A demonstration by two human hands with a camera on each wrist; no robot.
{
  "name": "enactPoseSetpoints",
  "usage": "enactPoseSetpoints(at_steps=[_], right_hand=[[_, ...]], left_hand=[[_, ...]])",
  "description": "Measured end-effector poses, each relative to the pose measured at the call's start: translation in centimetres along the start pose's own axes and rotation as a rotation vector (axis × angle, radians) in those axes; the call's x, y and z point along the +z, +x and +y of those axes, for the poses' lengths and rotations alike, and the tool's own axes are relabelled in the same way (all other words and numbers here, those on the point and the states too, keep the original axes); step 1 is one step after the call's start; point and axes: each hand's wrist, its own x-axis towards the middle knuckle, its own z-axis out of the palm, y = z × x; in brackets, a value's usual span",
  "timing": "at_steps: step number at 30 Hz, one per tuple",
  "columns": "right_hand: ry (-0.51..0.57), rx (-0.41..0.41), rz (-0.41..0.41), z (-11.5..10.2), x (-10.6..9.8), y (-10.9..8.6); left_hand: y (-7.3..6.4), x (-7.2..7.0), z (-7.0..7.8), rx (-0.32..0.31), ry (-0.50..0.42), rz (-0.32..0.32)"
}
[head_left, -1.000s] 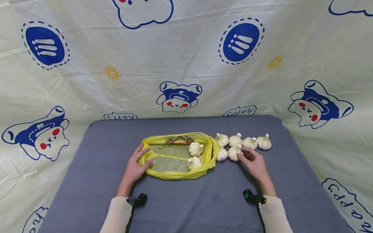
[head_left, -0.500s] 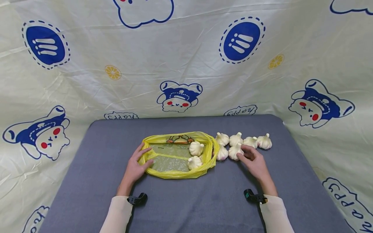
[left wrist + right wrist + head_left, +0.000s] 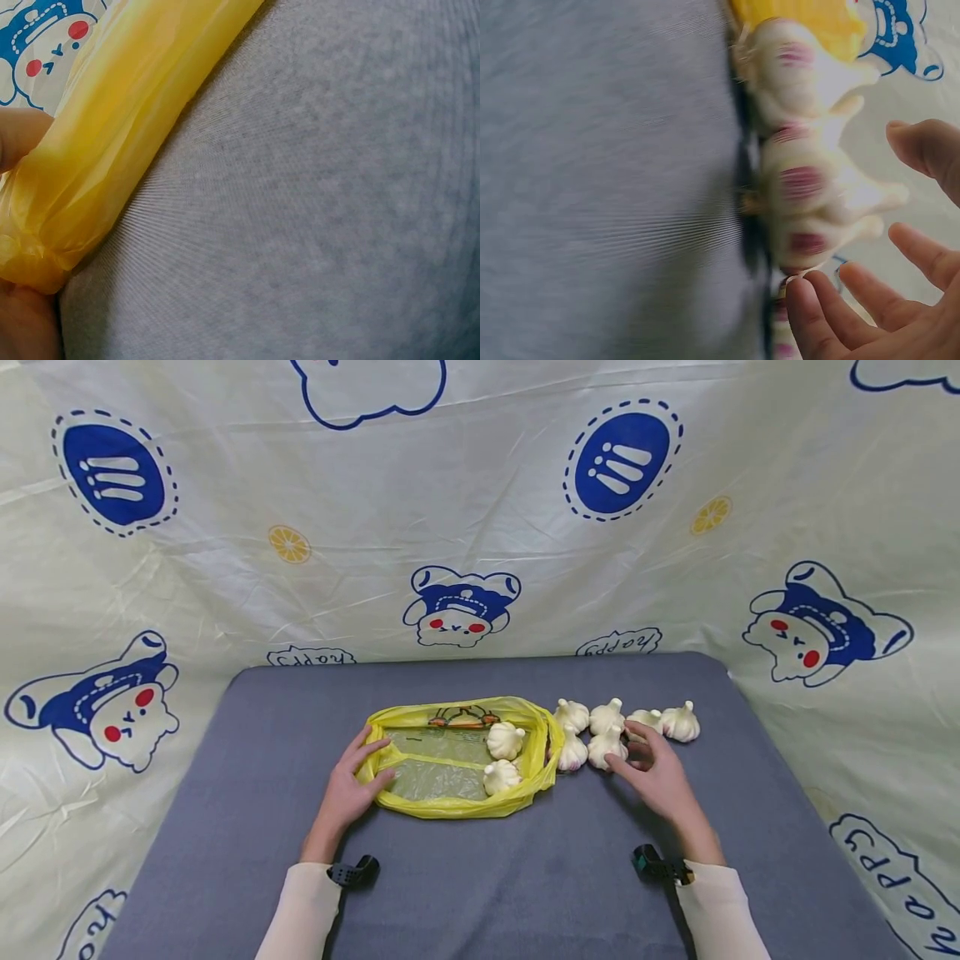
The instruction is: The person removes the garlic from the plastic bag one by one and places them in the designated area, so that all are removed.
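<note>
A yellow plastic bag [image 3: 457,810] lies on its side of the table with its mouth spread wide, two garlic bulbs [image 3: 506,741] inside at its right end. My left hand [image 3: 350,783] holds the bag's left rim, thumb and fingers hooked over it; the left wrist view shows the yellow film [image 3: 127,120] between the thumb and the palm. To the right of the bag, several white garlic bulbs [image 3: 572,717] are grouped. My right hand [image 3: 660,777] hovers beside the front bulb [image 3: 606,747], fingers spread. In the right wrist view, purple-streaked bulbs [image 3: 802,180] appear beyond its fingertips.
A grey cloth covers the table [image 3: 480,893]. Behind it hangs a pale curtain [image 3: 480,510] printed with blue cartoon figures. The rightmost bulb [image 3: 681,722] sits near the table's right side. Each wrist wears a black strap [image 3: 352,872].
My right hand has shifted slightly right, its fingers loosening from round the front bulb and now overlapping the bulb behind. The left hand and the bag stay put.
</note>
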Motion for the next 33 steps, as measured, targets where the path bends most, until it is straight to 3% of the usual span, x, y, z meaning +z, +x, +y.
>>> enactPoseSetpoints(at_steps=[14,22,33], right_hand=[[-0.061,-0.086,-0.109,-5.0,-0.8,1.1],[-0.093,-0.151,-0.145,-6.9,-0.3,2.0],[-0.070,-0.218,-0.297,-9.3,1.6,3.5]], left_hand=[[0.0,0.1,0.2,-0.020,-0.003,-0.013],[0.0,0.2,0.2,-0.022,-0.009,-0.014],[-0.1,0.0,0.1,-0.005,-0.006,-0.011]])
